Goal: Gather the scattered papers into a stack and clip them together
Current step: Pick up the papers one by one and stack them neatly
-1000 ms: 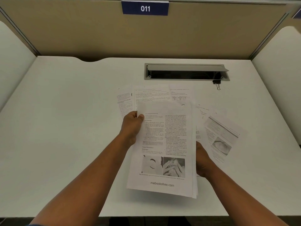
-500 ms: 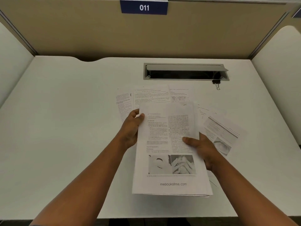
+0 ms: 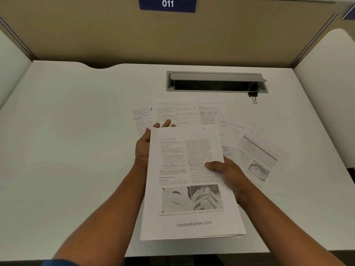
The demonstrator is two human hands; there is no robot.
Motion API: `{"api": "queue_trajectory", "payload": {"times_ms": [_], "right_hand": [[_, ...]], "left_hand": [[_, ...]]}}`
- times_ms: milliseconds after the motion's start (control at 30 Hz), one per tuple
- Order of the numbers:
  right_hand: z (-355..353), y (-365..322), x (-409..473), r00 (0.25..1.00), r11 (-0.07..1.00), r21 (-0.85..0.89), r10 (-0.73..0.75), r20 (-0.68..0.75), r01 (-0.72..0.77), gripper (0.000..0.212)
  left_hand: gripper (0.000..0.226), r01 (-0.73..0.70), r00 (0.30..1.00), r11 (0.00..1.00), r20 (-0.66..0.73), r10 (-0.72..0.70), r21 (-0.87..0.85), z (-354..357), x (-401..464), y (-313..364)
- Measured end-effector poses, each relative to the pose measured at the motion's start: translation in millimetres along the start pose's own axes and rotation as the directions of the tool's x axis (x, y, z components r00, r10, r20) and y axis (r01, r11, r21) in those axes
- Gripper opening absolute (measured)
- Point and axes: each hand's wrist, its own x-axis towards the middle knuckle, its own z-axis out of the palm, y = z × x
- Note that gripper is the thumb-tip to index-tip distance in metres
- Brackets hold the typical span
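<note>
I hold a stack of printed papers (image 3: 184, 221) above the desk's near half, top page showing text and two photos. My left hand (image 3: 143, 148) supports its left edge from behind, fingertips showing over the top corner. My right hand (image 3: 228, 173) grips the right edge, thumb lying on the top page. Several loose sheets still lie on the white desk (image 3: 67, 150) beyond the stack: some at the far side (image 3: 175, 112) and one angled sheet with a picture at the right (image 3: 259, 160). A small black binder clip (image 3: 253, 95) lies by the cable slot's right end.
A grey cable slot (image 3: 216, 82) with a raised lid is set into the desk behind the papers. Beige partition walls enclose the desk at the back and both sides, with a blue sign reading 011 (image 3: 167, 3) on top.
My right hand came from under the stack's right edge to grip it with the thumb on top. My left hand slid behind the left edge. The stack sits squarer.
</note>
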Motion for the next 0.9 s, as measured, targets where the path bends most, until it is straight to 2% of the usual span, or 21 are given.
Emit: {"api": "queue_trajectory", "payload": {"times_ms": [100, 233, 400, 767, 900], "right_hand": [[1.4, 0.0, 0.4, 1.0, 1.0, -0.015, 0.005, -0.016, -0.005, 0.03], [4.1, -0.5, 0.3, 0.999, 0.997, 0.05, 0.053, 0.002, -0.053, 0.031], [4.4, 1.7, -1.8, 0.991, 0.987, 0.108, 0.109, 0.074, -0.116, 0.032], [-5.9, 5.5, -5.0, 0.99, 0.993, 0.041, 0.105, 0.092, -0.109, 0.031], [-20.2, 3.6, -4.0, 0.995, 0.992, -0.101, 0.087, 0.055, -0.081, 0.032]], "left_hand": [[0.047, -0.012, 1.0, 0.999, -0.004, 0.012, -0.031, -3.9, -0.9, 1.4], [0.017, -0.02, 0.999, 1.0, 0.051, 0.02, 0.001, -7.9, -1.2, -1.1], [0.015, -0.014, 0.999, 1.0, 0.05, 0.015, -0.023, -11.4, 1.4, 4.1], [0.01, 0.024, 0.998, 0.995, 0.062, -0.018, -0.102, -11.5, 1.5, -4.8], [0.01, 0.053, 0.998, 0.996, 0.025, -0.051, -0.073, -5.7, 7.5, -14.6]]}}
